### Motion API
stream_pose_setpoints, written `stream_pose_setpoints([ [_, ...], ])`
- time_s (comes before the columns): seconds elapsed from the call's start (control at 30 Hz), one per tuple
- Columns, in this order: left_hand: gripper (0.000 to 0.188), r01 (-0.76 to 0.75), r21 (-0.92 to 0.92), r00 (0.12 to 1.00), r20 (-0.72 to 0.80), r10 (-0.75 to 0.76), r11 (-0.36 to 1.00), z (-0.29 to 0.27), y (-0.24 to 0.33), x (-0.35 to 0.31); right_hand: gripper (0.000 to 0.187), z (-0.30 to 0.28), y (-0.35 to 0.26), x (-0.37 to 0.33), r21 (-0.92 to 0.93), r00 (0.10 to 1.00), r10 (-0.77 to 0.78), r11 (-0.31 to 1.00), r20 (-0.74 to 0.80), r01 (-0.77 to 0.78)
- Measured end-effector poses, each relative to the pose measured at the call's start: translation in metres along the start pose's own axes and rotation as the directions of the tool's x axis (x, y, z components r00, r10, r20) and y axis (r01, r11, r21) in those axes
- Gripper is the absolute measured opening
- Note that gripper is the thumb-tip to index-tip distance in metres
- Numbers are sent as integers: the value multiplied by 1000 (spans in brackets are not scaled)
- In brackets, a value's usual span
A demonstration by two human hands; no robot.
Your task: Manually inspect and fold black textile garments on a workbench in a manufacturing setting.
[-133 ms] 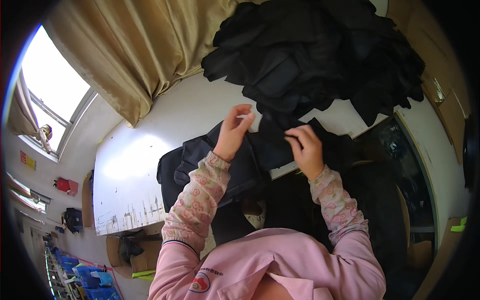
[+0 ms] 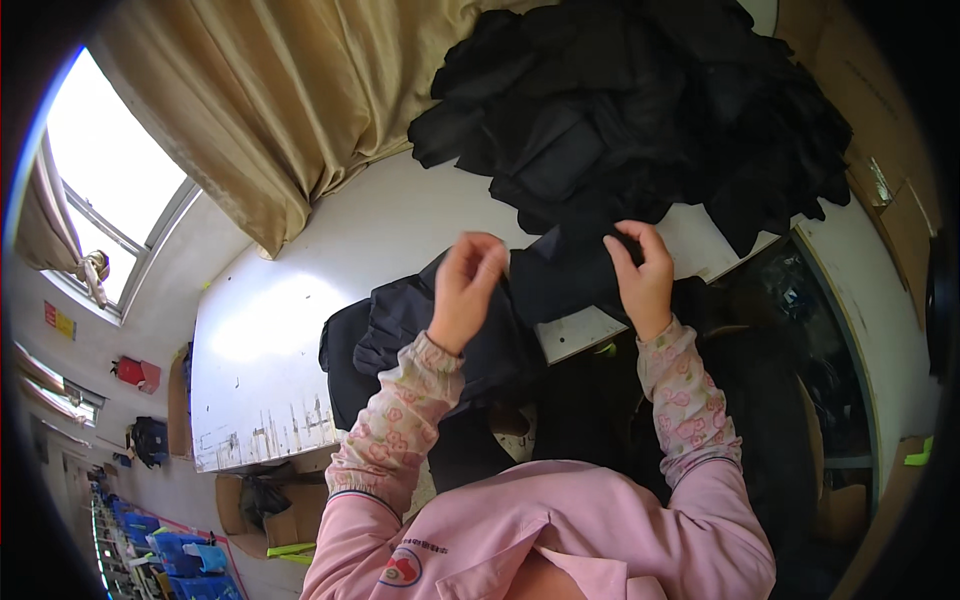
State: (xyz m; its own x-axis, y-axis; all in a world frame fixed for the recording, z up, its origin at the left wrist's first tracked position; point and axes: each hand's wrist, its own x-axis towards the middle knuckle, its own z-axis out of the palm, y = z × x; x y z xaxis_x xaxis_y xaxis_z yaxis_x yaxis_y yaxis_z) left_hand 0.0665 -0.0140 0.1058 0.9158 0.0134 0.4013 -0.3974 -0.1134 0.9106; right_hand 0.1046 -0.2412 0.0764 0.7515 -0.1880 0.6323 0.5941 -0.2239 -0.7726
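Note:
A flat black fabric piece (image 2: 563, 275) is stretched between my hands above the table's front edge. My right hand (image 2: 647, 280) pinches its right side between thumb and fingers. My left hand (image 2: 466, 292) is closed at its left edge, thumb and fingertips pressed together there; the exact grip is slightly blurred. Under and beside my left hand lies a stack of dark fabric pieces (image 2: 400, 325), partly hanging over the table edge toward my lap. Beyond my hands a large heap of black fabric pieces (image 2: 630, 110) covers the far right of the table.
The white table (image 2: 265, 345) has worn, scuffed paint along its front edge. A gold curtain (image 2: 250, 110) hangs down onto its far side. Cardboard (image 2: 875, 130) stands at the right. Below the table at left are a cardboard box (image 2: 293, 515) and a dark plastic bag (image 2: 265, 497).
My right hand has moved right and slightly up with the fabric piece, which is now spread wider. My left hand has lowered a little to the piece's left edge.

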Motion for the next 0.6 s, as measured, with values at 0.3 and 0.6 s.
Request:
stream_pose_setpoints([
  [0.3, 53, -355, 545, 934, 177, 310, 759, 47, 8, -22, 27, 12, -55, 29, 569, 936, 279, 743, 214, -351],
  [0.6, 13, 366, -628, 865, -43, -500, 687, -11, 30, 34, 54, -4, -90, -16, -5, 752, -629, 766, 199, 643],
])
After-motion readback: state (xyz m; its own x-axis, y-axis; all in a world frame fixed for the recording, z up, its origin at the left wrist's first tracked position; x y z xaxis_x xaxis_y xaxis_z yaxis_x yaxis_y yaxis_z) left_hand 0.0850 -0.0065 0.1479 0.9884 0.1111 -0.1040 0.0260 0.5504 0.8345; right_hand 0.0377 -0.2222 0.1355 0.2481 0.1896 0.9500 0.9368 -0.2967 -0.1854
